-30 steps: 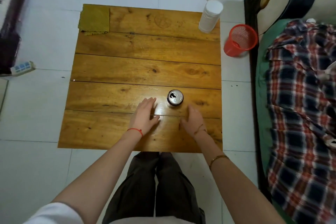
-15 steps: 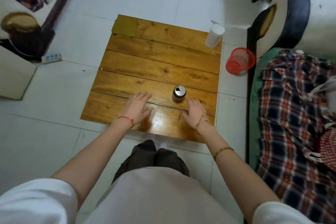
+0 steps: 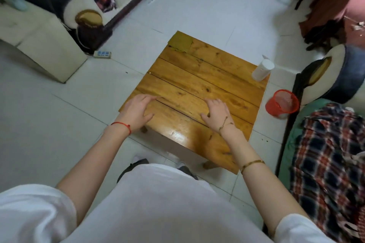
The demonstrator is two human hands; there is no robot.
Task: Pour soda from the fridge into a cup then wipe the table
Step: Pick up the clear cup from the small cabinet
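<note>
Head view, and I start at my fingers: those of my left hand [image 3: 136, 112] lie straight and flat at the left edge of the table [image 3: 215, 77], in the middle of the frame, holding nothing; those of my right hand [image 3: 216, 113] are spread just as loosely on the planks a little right of centre, also empty. Between and around the two hands I see only bare varnished wood with a glossy patch toward the lower edge. Further out, a yellow-green cloth [image 3: 181, 41] lies flat on the table's far corner, above centre, and a white cup [image 3: 262, 70] stands upright at the far right corner, right of centre. I cannot find any soda container in this view, so I cannot say where it is; it may be hidden or outside the frame. Beyond the table, a red mesh bin [image 3: 282, 101] sits on the floor at middle right, beside a plaid blanket [image 3: 325, 154] at lower right. My judgement on handling: the cup looks light and thin-walled, easy to tip or crush, so I would take it round the middle of its side with a gentle wrap. The cloth is soft and limp; I would pinch it near the centre and bunch it before wiping.
</note>
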